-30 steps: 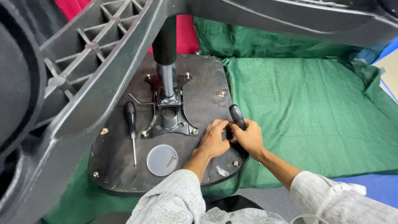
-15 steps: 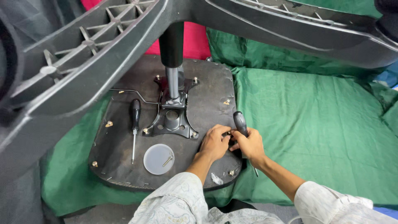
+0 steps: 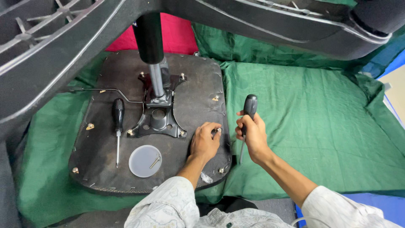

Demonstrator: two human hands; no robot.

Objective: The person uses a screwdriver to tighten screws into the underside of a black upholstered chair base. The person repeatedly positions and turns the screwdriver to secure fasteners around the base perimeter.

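I note my right hand gripping a black-handled screwdriver upright while my left hand pinches a screw on the chair seat underside, right edge.

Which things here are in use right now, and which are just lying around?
In use:
right hand gripping a black-handled screwdriver
left hand, fingers on a small fastener
upturned seat base

Lying about:
second screwdriver
round lid holding a screw
green cloth
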